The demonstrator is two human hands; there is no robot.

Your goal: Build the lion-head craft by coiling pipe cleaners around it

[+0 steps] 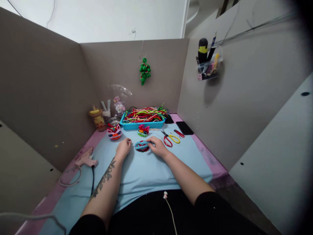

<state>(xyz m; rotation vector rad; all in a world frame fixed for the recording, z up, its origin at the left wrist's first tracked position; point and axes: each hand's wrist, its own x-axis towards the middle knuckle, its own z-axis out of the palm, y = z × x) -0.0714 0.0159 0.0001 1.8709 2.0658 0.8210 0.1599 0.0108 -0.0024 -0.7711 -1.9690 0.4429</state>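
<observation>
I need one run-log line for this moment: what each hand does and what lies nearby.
left hand: resting on blue mat beside blue-red craft piece | right hand: touching the piece | nearby: scissors, tray of pipe cleaners, glue gun

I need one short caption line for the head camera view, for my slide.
Both hands, left hand and right hand, rest beside a blue-red pipe-cleaner piece on the blue mat.

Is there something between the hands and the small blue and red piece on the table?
Nothing visible. The right hand already touches the blue and red piece at its right edge. The left hand rests just left of it, with only bare blue mat between.
</observation>
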